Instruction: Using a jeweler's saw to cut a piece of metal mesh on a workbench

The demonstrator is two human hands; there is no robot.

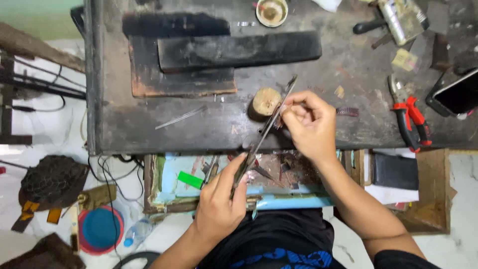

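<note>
From above the bench, the left hand (219,201) pinches the near end of a long thin metal file (264,130), fingers closed around it. The file slants up across the front edge of the dark workbench (114,124). The right hand (308,124) has its fingertips closed on something very small against the file, beside a short wooden peg (265,101); what that piece is I cannot tell. The work looks to be in mid-stroke, with nothing showing how much shaping is done or left.

Below the bench edge an open drawer (279,201) holds scraps, small tools and a green piece. At the bench's far edge stands a small round dish (272,12), brownish inside, contents unclear. Red-handled pliers (409,117) lie to the right, near a phone (455,94). On the floor sits a blue bowl (101,229).
</note>
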